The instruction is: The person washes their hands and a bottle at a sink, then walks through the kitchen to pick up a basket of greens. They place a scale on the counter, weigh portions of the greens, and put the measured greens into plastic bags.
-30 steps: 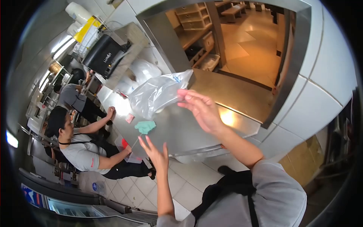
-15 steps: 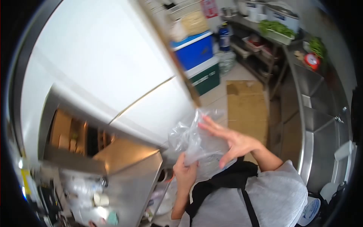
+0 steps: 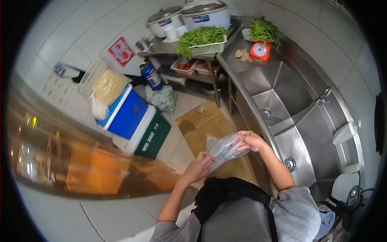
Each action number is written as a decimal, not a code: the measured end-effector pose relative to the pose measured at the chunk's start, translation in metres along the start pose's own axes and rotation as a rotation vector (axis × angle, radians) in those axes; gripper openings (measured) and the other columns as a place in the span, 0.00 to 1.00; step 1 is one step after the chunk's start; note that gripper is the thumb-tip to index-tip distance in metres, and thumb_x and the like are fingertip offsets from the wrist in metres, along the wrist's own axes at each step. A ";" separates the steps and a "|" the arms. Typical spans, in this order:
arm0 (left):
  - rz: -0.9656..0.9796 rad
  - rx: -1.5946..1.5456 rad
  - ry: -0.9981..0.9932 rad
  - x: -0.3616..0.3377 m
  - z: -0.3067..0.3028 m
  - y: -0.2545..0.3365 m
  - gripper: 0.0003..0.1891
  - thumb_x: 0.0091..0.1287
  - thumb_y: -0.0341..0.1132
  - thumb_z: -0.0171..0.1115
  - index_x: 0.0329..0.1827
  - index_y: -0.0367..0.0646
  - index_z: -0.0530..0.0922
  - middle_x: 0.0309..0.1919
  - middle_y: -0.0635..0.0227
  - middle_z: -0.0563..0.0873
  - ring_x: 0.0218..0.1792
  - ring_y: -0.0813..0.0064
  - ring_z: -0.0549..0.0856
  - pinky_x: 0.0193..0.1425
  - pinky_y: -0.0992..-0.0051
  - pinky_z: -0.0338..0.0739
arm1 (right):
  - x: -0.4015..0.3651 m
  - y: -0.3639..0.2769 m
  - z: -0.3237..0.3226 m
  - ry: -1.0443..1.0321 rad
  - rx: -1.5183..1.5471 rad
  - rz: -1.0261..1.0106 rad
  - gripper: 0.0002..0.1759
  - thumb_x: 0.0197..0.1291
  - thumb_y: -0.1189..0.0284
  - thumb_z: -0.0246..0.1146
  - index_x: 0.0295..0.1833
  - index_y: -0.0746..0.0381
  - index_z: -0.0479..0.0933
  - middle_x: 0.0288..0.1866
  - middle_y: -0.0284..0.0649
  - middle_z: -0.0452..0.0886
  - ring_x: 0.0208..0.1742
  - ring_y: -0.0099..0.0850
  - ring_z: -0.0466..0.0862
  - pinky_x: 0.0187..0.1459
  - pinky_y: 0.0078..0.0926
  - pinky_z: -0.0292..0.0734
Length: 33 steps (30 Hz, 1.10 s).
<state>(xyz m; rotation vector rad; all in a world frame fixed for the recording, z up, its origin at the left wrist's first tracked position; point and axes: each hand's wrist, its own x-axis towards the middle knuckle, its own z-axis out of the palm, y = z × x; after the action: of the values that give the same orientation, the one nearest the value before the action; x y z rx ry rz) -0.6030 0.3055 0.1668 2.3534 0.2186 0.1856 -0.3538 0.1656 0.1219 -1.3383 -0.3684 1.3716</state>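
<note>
A clear plastic bag (image 3: 222,148), crumpled and see-through, is stretched between my two hands in front of my chest. My left hand (image 3: 198,166) pinches its lower left end. At the other end, my right hand (image 3: 250,142) grips the bag with thumb and fingers closed on the film. Whatever the bag may hold does not show. Below both hands lies a flat sheet of cardboard (image 3: 201,117) on the tiled floor.
To my right runs a steel counter with two sinks (image 3: 274,97). A red scale (image 3: 261,51) and leafy greens (image 3: 201,38) stand at the back. Blue and green coolers (image 3: 135,111) are stacked to the left. A blue fire extinguisher (image 3: 152,75) stands beyond them.
My view has swung to the right, bringing the sinks and coolers toward the middle. The right hand, spread open before, has closed on the bag, which is now gathered smaller.
</note>
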 end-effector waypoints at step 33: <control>-0.165 -1.074 -0.043 0.659 -0.029 -0.128 0.13 0.58 0.27 0.59 0.41 0.43 0.64 0.36 0.64 0.77 0.40 0.77 0.75 0.47 0.77 0.67 | 0.347 -0.264 -0.301 1.192 -0.056 -0.506 0.28 0.52 0.63 0.64 0.55 0.64 0.64 0.41 0.40 0.76 0.44 0.33 0.76 0.44 0.30 0.72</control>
<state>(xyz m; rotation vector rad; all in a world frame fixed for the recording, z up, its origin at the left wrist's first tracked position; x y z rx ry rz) 0.0209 0.5546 0.1431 1.2661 0.2162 0.1228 0.1185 0.4013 0.0773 -1.7079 0.0853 0.0291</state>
